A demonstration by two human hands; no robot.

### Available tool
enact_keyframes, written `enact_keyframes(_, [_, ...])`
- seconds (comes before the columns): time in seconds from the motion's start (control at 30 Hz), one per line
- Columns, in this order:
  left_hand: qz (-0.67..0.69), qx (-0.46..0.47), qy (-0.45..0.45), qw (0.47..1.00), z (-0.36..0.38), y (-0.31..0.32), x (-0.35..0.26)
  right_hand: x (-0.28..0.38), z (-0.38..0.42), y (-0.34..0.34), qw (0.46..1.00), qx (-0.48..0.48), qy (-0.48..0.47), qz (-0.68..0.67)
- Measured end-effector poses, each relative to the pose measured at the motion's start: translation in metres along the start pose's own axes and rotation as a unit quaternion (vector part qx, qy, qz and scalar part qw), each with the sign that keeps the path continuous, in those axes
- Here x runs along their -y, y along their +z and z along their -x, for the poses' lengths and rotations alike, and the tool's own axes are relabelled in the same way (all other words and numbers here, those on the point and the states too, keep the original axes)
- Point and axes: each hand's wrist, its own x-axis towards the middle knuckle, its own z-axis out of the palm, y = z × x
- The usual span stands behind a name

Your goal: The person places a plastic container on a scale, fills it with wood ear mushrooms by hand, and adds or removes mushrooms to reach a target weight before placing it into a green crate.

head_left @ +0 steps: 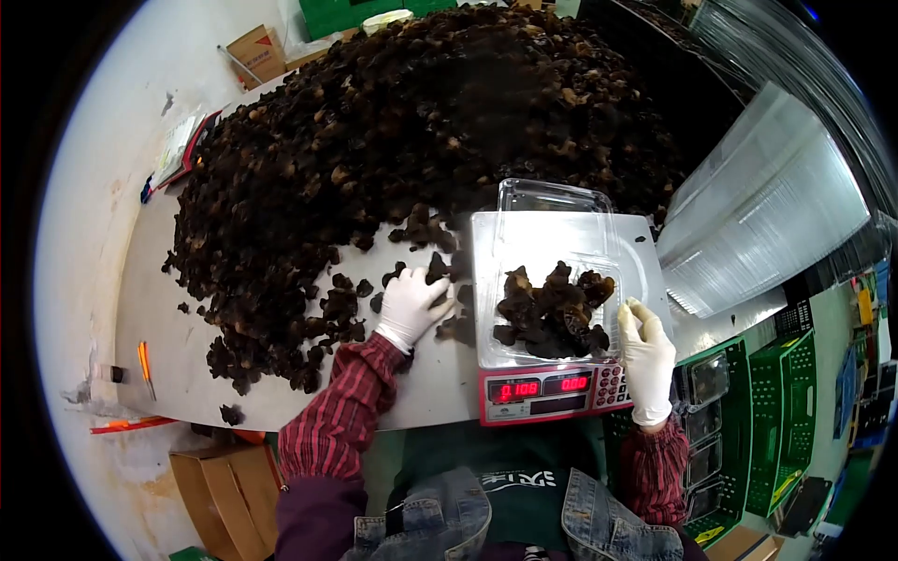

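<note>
Dark wood-ear-like pieces [552, 313] lie in a clear plastic box [599, 271], its lid open at the back, on a scale [485, 280] whose red display reads 0.109. My left hand [412, 307], in a white glove, is on the table left of the scale, its fingers round a dark piece [437, 268]. At the box's right edge is my right hand [645, 360], also gloved, thumb and fingers closed at the rim. A big heap of the same dark pieces [393, 122] covers the table behind.
A tall stack of clear plastic boxes [767, 206] stands right of the scale. Green crates [734, 439] with clear boxes are at the lower right. A cardboard box [224, 496] sits below the table's left front edge. An orange-handled tool [145, 365] lies at the left.
</note>
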Motion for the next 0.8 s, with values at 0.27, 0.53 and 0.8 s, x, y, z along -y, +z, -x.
enact_keyframes(0.27, [0.287, -0.078, -0.071, 0.952, -0.054, -0.044, 0.008, -0.024, 0.0, 0.003, 0.992, -0.06, -0.105, 0.032])
enact_keyframes(0.53, [0.218, 0.129, 0.249, 0.935, -0.092, -0.094, -0.141, 0.006, -0.006, -0.002, 0.981, -0.033, -0.185, 0.043])
enact_keyframes(0.8, [0.193, 0.051, 0.198, 0.959, -0.064, -0.072, -0.145, 0.005, -0.016, 0.001, 0.946, 0.018, -0.317, 0.067])
